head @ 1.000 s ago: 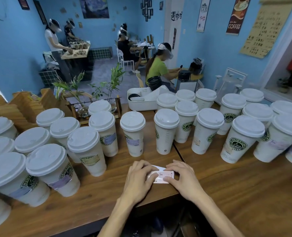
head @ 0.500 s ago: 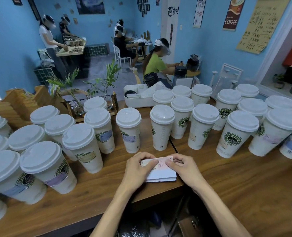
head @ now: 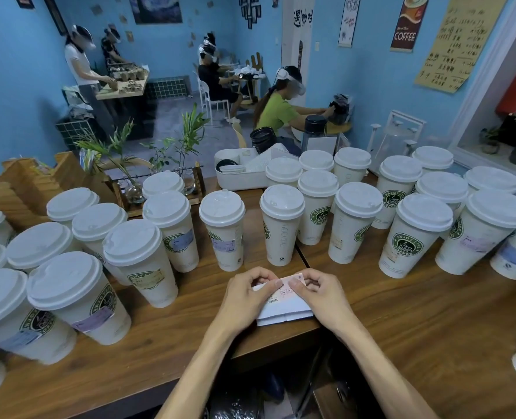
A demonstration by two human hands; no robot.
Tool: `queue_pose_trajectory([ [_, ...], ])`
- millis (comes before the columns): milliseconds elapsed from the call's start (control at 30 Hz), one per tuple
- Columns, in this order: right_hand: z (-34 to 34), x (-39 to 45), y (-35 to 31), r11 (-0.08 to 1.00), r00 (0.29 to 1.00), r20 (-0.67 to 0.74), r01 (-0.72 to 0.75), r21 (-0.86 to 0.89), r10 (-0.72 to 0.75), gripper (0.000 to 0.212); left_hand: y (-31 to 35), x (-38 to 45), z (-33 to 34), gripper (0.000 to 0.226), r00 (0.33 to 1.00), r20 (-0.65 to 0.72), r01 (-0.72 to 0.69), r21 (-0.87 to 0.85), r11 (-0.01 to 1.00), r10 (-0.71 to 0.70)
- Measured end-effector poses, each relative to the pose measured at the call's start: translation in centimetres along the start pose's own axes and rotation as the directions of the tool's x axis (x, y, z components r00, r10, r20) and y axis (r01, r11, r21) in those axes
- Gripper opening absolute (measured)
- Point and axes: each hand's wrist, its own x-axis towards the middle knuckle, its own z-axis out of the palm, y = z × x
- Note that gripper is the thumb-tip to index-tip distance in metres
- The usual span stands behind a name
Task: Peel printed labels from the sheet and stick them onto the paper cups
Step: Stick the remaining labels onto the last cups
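At the near table edge, with the left hand pinching the label sheet and the right hand pinching the pink label, peel slowly at a shallow angle, keeping adhesive off fingers, toward the unlabelled cup just beyond.

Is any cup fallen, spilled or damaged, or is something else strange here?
Nothing stands out. The cups stand upright on the table with lids on, and nothing is spilled. The left hand and right hand pinch a label at the sheet.
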Motion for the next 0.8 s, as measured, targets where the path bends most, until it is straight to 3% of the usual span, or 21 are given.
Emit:
queue_pose_trajectory([
  [167,0.1,0.1,0.4,1.0,1.0,-0.025,0.012,-0.019,-0.013,0.025,-0.2,0.2,0.3,0.009,0.999,-0.006,-0.039,0.123,0.992,0.04],
  [333,0.2,0.2,0.5,1.0,1.0,-0.027,0.01,-0.03,-0.011,0.016,-0.2,0.4,0.4,0.014,0.996,0.009,-0.089,0.217,0.972,0.089],
  [633,-0.2,0.3,0.4,1.0,1.0,0.026,0.018,-0.024,-0.017,0.013,0.7,0.5,0.5,0.01,0.998,0.045,-0.055,0.102,0.993,0.051],
  [800,-0.4,-0.2,0.0,0.978,0.99,0.134,-0.06,0.202,0.033,0.015,0.9,0.7,0.3,0.011,1.0,-0.026,0.009,0.019,1.0,-0.008],
])
